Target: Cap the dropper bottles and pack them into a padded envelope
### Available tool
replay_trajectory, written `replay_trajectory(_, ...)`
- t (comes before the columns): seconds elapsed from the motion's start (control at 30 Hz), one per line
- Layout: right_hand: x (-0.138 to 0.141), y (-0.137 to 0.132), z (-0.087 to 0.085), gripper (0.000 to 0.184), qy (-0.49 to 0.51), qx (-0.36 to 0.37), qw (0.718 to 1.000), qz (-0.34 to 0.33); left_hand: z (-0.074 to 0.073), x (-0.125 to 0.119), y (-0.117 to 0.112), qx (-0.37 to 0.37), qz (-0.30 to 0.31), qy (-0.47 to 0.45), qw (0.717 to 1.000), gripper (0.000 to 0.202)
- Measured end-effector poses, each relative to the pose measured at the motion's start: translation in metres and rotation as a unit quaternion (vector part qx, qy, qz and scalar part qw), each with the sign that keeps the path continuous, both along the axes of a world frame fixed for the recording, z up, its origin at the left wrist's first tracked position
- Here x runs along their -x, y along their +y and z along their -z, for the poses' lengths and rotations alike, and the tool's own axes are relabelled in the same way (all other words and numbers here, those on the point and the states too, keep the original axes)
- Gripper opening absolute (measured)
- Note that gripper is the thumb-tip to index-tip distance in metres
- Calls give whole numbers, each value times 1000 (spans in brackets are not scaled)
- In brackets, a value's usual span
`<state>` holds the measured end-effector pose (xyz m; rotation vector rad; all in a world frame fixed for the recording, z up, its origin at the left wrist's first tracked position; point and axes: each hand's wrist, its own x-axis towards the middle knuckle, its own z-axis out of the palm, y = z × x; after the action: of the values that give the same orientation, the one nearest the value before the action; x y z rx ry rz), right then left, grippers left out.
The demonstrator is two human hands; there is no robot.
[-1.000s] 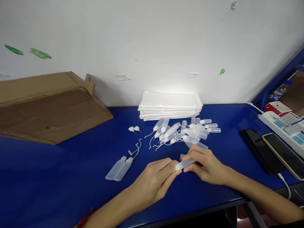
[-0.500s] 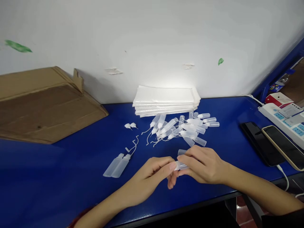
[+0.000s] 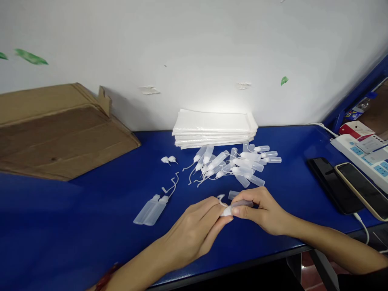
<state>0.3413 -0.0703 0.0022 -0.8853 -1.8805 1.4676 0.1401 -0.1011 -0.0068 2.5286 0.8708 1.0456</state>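
Observation:
My left hand (image 3: 194,228) pinches the white cap (image 3: 227,211) of a small dropper bottle, whose thin strap curls up above the fingers. The clear squeeze body of this dropper bottle (image 3: 244,203) is between the thumb and fingers of my right hand (image 3: 268,212). Just behind my right fingertips lies another clear bottle (image 3: 233,195), partly hidden. Two flat-lying bottles (image 3: 155,211) with loose straps rest to the left of my hands. Farther back, two white nozzle caps (image 3: 168,160) with thin needle-like tips lie together.
A pile of dropper bottles (image 3: 218,161) lies beyond my hands, before a stack of white packets (image 3: 212,123) at the wall. Cardboard (image 3: 60,137) leans at left. Two phones (image 3: 330,186) and a power strip (image 3: 360,155) lie at right on the blue table (image 3: 100,226).
My left hand has turned over, its back now upward, around the cap. My right fingers have shifted, showing more of the bottle body. The strap now shows above the cap. The view shifted slightly.

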Motion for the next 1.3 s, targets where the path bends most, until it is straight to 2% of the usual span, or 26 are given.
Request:
replay_trajectory(0.07, 0, 0, 1, 39, -7, 35, 999, 2, 3, 1, 2, -22, -5, 13, 1000, 9)
replay_trajectory(0.1, 1, 0, 1, 39, -11, 23, 1000, 4, 3, 2, 3, -7, -5, 13, 1000, 8)
replay_trajectory(0.13, 1, -1, 2, 38, -16, -12, 1000, 9, 2, 2, 4, 25, -5, 10, 1000, 9)
replay_trajectory(0.2, 2, -2, 4, 34, -22, -145, 989, 26, -2, 2, 5, 116, -9, -4, 993, 12)
replay_trajectory(0.27, 2, -3, 6, 29, -31, -311, 949, 36, -7, 2, 6, 195, -19, -21, 980, 19)
replay_trajectory(0.33, 2, -3, 8, 25, -50, -435, 898, 37, -11, 0, 6, 239, -28, -43, 970, 27)
replay_trajectory(0.4, 1, -3, 9, 23, -67, -498, 864, 39, -13, -1, 6, 259, -30, -62, 963, 33)
replay_trajectory(0.47, 1, -3, 8, 21, -68, -524, 848, 48, -15, -1, 7, 276, -32, -72, 958, 36)
replay_trajectory(0.63, 1, -3, 5, 19, -55, -538, 838, 75, -19, 3, 10, 348, 2, -59, 936, 38)
replay_trajectory(0.77, 1, -3, 5, 20, -50, -536, 839, 80, -20, 3, 10, 380, 19, -67, 922, 41)
replay_trajectory(0.87, 0, -2, 7, 21, -62, -558, 825, 70, -20, 1, 9, 391, 29, -80, 916, 39)
replay_trajectory(0.93, 0, -2, 9, 21, -62, -561, 824, 56, -19, 1, 7, 350, 26, -67, 934, 35)
replay_trajectory(1.07, 1, -2, 11, 23, -49, -504, 862, 26, -15, 3, 5, 181, 25, -31, 983, 22)
replay_trajectory(1.2, 2, 0, 10, 32, -34, -438, 898, 4, -9, 6, 6, 64, 39, -11, 997, 17)
replay_trajectory(1.3, 3, 1, 9, 35, -25, -367, 930, -10, -4, 7, 9, 22, 42, 2, 999, 15)
